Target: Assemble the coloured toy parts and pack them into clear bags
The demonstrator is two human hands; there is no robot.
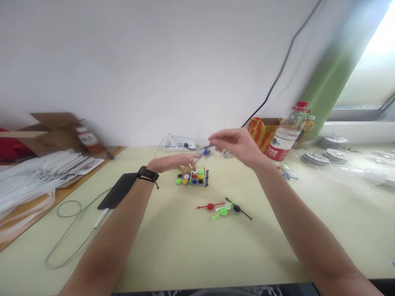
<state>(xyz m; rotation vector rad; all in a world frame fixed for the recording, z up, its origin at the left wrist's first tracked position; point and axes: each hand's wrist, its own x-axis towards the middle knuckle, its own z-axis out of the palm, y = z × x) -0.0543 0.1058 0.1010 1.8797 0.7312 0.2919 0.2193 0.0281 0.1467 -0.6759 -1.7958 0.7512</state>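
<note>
My right hand (234, 144) is raised above the table, fingers pinched on a small blue spinning top (205, 152), blurred by motion. Just below and left, my left hand (170, 163) lies low behind a cluster of coloured tops (193, 177) standing in a small rack; its fingers are blurred and partly hidden. A black band circles my left wrist (148, 174). Nearer me on the table lie a red top (210, 206), a green top (222, 212) and a black top (237, 209), each with a thin stem.
A black phone (119, 195) with a grey cable (69, 230) lies at left. A water bottle (287, 135), striped bag (261, 132) and stacks of discs (324, 154) stand at back right. White power strip (180, 144) by the wall; plastic bags (33, 176) and a cardboard box (52, 131) at far left.
</note>
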